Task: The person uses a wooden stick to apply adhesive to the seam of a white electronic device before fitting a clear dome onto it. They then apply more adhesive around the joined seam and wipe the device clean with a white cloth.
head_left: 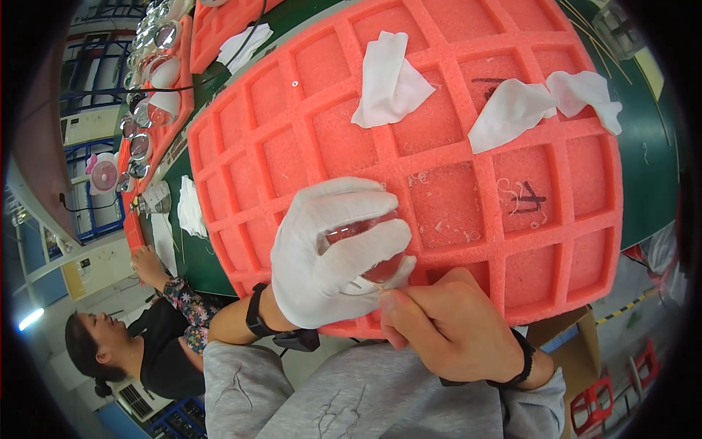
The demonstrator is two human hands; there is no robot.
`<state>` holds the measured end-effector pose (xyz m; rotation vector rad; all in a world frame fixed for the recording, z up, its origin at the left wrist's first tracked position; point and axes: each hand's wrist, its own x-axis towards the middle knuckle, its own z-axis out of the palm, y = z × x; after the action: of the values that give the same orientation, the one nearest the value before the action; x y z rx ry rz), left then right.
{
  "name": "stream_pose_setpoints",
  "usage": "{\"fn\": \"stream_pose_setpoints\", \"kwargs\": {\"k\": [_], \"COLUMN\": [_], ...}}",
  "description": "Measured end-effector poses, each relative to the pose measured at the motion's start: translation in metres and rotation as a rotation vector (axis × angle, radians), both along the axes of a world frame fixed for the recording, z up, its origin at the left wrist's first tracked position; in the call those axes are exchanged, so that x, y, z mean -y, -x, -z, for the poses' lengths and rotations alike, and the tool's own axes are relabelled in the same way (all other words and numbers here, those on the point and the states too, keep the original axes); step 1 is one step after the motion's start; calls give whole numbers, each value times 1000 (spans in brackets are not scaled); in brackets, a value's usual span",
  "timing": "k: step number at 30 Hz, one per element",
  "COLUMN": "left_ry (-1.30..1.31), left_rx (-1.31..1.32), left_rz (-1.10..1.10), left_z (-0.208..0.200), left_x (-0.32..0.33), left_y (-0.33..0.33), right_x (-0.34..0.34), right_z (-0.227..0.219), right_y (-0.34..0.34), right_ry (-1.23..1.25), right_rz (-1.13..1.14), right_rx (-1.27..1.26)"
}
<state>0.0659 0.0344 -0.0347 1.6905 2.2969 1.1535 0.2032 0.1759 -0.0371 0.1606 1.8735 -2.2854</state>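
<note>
My left hand (311,252), in a white glove, has its fingers wrapped round a clear, round, glass-like piece (385,271). Red foam shows through between the fingers. My bare right hand (457,325) is closed in a pinch beside it. A thin pale stick (379,288) pokes out from its fingertips and meets the lower edge of the clear piece; most of the stick is hidden. Both hands are over the near side of a large red foam tray (484,201) divided into square compartments.
White cloths (391,84) (512,110) (585,95) lie on the tray, which rests on a green table (649,194). Thin sticks (596,40) lie far right near a glass jar (618,29). At left, shiny round pieces (139,146) fill another red tray; a co-worker (157,344) sits there.
</note>
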Motion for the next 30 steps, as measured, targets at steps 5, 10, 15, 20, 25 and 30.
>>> {"fn": "stream_pose_setpoints", "kwargs": {"k": [5, 10, 15, 20, 25, 30], "left_ry": [7, -23, -10, 10, 5, -13], "left_rx": [4, -2, -27, -74, -91, -42], "left_rz": [-1, 2, -11, -3, 4, -42], "left_z": [-1, 3, 2, 2, 5, 2], "left_x": [-1, 2, 1, 2, 4, 3], "left_y": [0, 4, 1, 2, 1, -3], "right_x": [0, 3, 1, 3, 9, 3], "right_z": [1, -6, -16, -18, -19, -11], "right_y": [4, 9, 11, 14, 19, 2], "right_ry": [35, 31, 55, 152, 158, 233], "right_rz": [16, 50, 46, 35, 67, 37], "right_rx": [-25, -5, 73, 147, 134, 153]}}
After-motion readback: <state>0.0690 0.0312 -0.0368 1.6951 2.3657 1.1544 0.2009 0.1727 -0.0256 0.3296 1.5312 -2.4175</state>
